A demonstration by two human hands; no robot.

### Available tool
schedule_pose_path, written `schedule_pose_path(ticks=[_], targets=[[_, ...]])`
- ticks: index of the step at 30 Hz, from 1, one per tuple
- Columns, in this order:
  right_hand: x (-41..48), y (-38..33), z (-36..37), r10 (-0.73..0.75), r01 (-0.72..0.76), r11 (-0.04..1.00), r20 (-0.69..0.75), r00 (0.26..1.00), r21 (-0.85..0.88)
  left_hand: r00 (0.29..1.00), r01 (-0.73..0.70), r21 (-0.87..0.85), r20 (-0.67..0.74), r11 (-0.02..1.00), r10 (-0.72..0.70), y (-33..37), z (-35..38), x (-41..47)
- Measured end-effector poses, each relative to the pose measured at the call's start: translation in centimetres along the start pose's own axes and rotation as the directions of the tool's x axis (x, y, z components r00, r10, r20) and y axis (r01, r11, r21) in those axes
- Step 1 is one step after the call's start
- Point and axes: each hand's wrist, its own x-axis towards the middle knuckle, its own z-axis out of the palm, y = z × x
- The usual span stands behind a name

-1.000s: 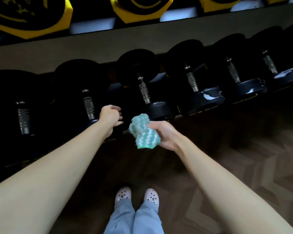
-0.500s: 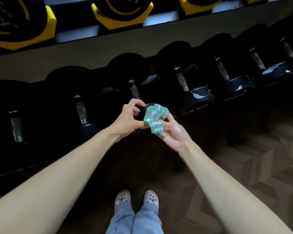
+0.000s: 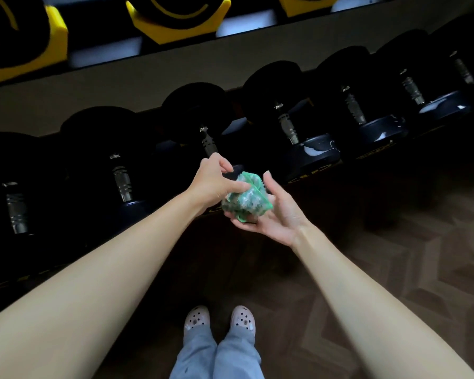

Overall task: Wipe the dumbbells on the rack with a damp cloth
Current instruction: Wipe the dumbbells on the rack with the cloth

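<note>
Before the dumbbell, the flat-palmed right hand is carrying the green cloth while the left hand is seemingly pinching it to rebunch it.

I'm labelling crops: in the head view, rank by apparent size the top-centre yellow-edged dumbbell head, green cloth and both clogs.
1. yellow-edged dumbbell head, though cropped.
2. green cloth.
3. left clog and right clog look alike, smallest.

The floor is dark wood parquet laid in a herringbone pattern. Lighting is dim; the floor strip farthest from the camera lies in deep shadow.
</note>
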Motion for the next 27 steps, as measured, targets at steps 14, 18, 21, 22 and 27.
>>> schedule_pose_path(ticks=[14, 18, 21, 22, 27], targets=[[2.8, -0.7, -2.8, -0.673, 0.356, 0.711, -0.438, 0.596, -0.607, 0.924, 0.226, -0.121, -0.288, 0.967, -0.252, -4.1, -1.2, 3.8], [6.2, 0.4, -2.7, -0.722, 0.283, 0.665, -0.5, 0.478, -0.691, 0.891, 0.308, -0.082, -0.324, 0.948, -0.318, -6.1, -1.3, 4.9], [7.2, 1.0, -2.5, -0.699, 0.306, 0.706, -0.557, 0.449, -0.639, 0.887, 0.334, -0.112, -0.299, 0.936, -0.352, -6.8, -1.2, 5.4], [7.2, 1.4, -2.3, -0.701, 0.299, 0.703, -0.559, 0.443, -0.645, 0.88, 0.347, -0.142, -0.292, 0.927, -0.374, -6.9, -1.2, 5.5], [6.3, 4.3, 0.0, -0.757, 0.298, 0.635, -0.496, 0.425, -0.713, 0.835, 0.394, -0.309, -0.274, 0.866, -0.478, -7.5, -2.0, 5.3]])
